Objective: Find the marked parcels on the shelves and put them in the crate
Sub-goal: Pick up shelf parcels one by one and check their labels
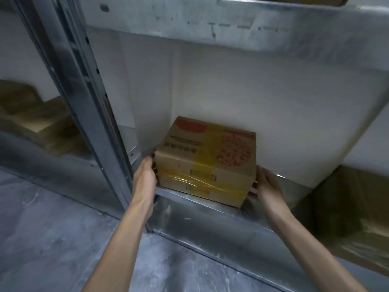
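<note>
Fingers [152, 164] of the left hand [145, 173] and right hand [267, 184] are curled round 2 opposite sides of the parcel [206, 163]; on its slick tape [202, 182], grip could be lost and the parcel dropped.

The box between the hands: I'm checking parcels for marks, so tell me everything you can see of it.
The box is brown cardboard, closed, banded with yellow tape and glossy clear tape. Its top bears red print, a dotted circle and dark text; small barcodes show in front. It sits on the metal shelf near the white wall. The left hand holds its left side, the right hand its right.
</note>
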